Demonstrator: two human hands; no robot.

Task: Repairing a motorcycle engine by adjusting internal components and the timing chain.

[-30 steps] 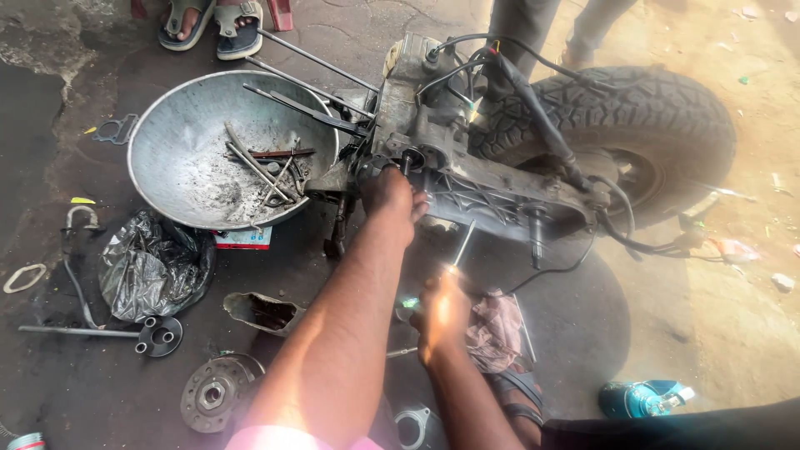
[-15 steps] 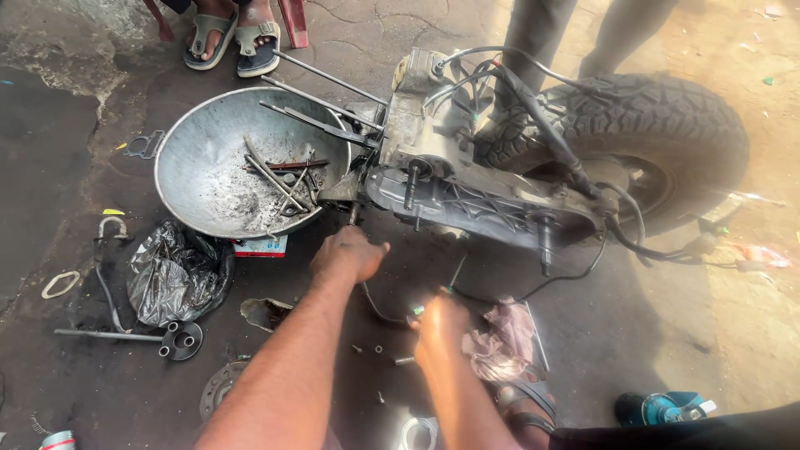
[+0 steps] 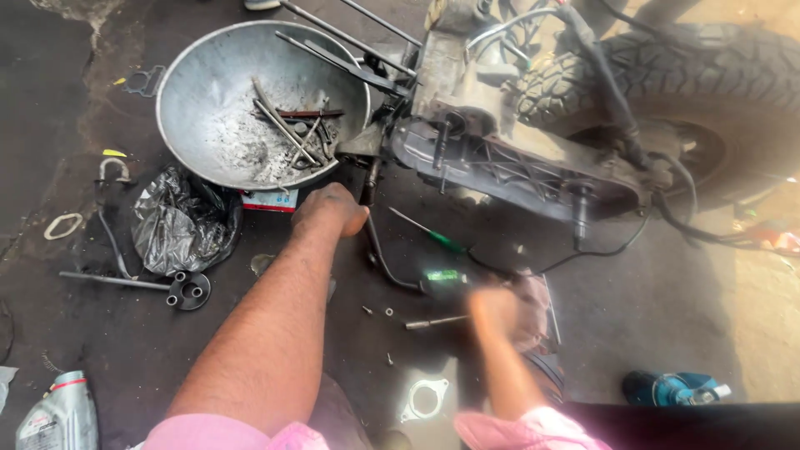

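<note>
Closed into a loose fist, the left hand (image 3: 329,210) rests at mid-frame against a dark bent metal rod (image 3: 377,250), though whether its grip truly clamps the rod cannot be told. Its forearm runs up from the lower left of the frame, knuckles turned toward the engine. The rod drops from the scooter engine casing (image 3: 500,162) at upper centre, its long axis running down and slightly right before curving off to the right along the floor. Left of that hand lie a crumpled black plastic bag (image 3: 179,221) and, above it, a large metal basin (image 3: 242,100) holding loose tools. Further right, a green-handled screwdriver (image 3: 433,237) lies slanted on the floor, tip toward the upper left. The right hand (image 3: 500,312) at lower centre-right is blurred, so its grip cannot be judged. A knobbly tyre (image 3: 708,75) fills the upper right.
</note>
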